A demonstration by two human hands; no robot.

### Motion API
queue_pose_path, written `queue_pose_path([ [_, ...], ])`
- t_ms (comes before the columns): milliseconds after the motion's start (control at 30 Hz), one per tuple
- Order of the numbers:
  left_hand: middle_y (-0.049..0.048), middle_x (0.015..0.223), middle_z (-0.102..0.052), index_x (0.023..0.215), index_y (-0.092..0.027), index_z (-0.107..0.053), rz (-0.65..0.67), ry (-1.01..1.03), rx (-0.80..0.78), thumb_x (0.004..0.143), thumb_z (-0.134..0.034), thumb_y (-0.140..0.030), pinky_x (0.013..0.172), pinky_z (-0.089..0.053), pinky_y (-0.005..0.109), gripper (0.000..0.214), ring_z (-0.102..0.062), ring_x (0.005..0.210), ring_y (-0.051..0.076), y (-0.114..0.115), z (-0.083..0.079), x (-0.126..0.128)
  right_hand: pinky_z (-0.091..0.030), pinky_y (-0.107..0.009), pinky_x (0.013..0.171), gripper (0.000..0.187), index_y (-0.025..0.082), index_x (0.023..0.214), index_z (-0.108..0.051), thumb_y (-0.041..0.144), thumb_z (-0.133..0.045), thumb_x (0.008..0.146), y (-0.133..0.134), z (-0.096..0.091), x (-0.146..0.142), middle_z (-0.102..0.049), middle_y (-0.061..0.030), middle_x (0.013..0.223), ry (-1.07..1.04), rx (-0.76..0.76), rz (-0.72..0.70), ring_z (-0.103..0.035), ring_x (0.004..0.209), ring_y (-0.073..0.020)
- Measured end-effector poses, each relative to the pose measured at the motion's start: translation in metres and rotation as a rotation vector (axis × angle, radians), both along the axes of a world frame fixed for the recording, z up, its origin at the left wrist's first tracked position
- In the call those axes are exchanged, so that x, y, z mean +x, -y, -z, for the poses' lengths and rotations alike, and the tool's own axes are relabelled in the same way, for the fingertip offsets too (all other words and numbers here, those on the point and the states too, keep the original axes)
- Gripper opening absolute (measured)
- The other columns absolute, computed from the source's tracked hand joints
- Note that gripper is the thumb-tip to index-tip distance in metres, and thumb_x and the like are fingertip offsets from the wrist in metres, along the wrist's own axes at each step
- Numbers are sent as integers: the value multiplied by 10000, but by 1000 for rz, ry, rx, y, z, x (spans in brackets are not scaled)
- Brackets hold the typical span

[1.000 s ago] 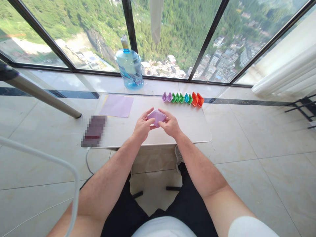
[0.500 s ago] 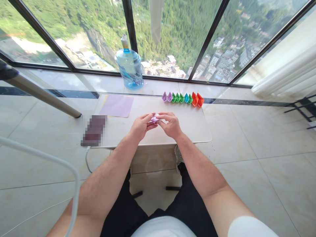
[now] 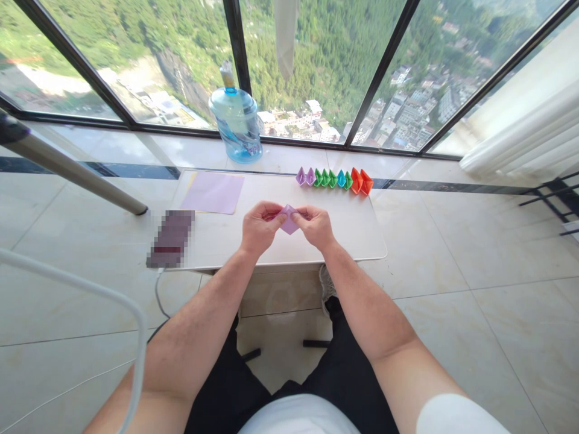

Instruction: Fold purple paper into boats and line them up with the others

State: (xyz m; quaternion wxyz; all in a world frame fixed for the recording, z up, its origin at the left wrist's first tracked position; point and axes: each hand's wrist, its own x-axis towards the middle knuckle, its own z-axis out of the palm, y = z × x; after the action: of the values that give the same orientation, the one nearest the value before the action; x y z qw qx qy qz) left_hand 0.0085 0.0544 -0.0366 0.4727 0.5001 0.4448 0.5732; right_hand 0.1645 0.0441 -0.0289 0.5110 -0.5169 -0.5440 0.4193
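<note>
Between my hands is a small folded piece of purple paper (image 3: 290, 222), diamond-shaped and held above the low white table. My left hand (image 3: 263, 226) pinches its left side, thumb on the near face. On the right side, my right hand (image 3: 315, 225) grips it the same way, the two thumbs close together. At the table's far right edge stands a row of folded paper boats (image 3: 332, 179) in purple, green, blue and orange. Flat sheets of purple paper (image 3: 212, 193) lie at the far left of the table, with a yellowish edge showing beneath.
A blurred-out dark rectangular object (image 3: 170, 239) with a cable lies on the left of the white table (image 3: 217, 241). Behind the table, a large blue water bottle (image 3: 236, 123) stands by the window. A pole (image 3: 81, 169) and a white curved tube (image 3: 113, 295) are at left.
My hands have turned the purple paper from a flat, edge-on pose to an upright diamond facing me. Both thumbs now press on its near face.
</note>
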Motion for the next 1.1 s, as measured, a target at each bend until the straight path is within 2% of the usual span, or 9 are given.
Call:
queue_pose_path([
  [100, 29, 812, -751, 840, -200, -727, -55, -139, 37, 721, -822, -398, 761, -568, 311, 250, -691, 770, 179, 2, 1, 0, -557, -305, 690, 307, 181, 894, -788, 457, -740, 767, 0, 1, -2, -780, -45, 820, -33, -19, -9, -693, 728, -184],
  [267, 23, 845, -767, 865, -209, -744, -60, -262, 67, 758, -760, -323, 779, -565, 307, 157, -697, 784, 178, 8, -3, 2, -561, -303, 687, 343, 178, 848, -773, 507, -751, 753, -1, 3, -6, -769, -41, 791, -94, -23, 25, -692, 723, -183],
  [533, 38, 824, -752, 840, -192, -752, -26, -99, -48, 729, -772, -325, 714, -532, 294, 174, -678, 750, 180, 12, -8, 8, -576, -309, 687, 283, 192, 835, -759, 457, -754, 736, 0, -1, -8, -771, -36, 795, -66, -34, 82, -709, 746, -194],
  [767, 32, 806, -747, 833, -185, -750, -12, -67, -71, 716, -770, -314, 701, -520, 294, 175, -667, 732, 176, 15, -12, 11, -552, -281, 657, 208, 200, 820, -708, 390, -736, 741, 0, 2, -10, -736, -14, 758, -41, 22, 132, -672, 694, -160],
  [900, 33, 809, -746, 819, -181, -746, -39, -61, -83, 717, -763, -315, 716, -523, 300, 169, -662, 753, 179, 16, -14, 12, -528, -272, 626, 234, 206, 790, -673, 406, -772, 721, -1, 4, -10, -698, 5, 711, -82, 32, 122, -652, 666, -152],
  [1100, 37, 820, -748, 819, -179, -746, -51, -23, -104, 697, -790, -313, 755, -531, 319, 187, -672, 785, 192, 15, -13, 11, -554, -288, 667, 266, 208, 774, -684, 452, -777, 725, 1, 2, -10, -723, -11, 744, -54, 15, 109, -673, 706, -168],
])
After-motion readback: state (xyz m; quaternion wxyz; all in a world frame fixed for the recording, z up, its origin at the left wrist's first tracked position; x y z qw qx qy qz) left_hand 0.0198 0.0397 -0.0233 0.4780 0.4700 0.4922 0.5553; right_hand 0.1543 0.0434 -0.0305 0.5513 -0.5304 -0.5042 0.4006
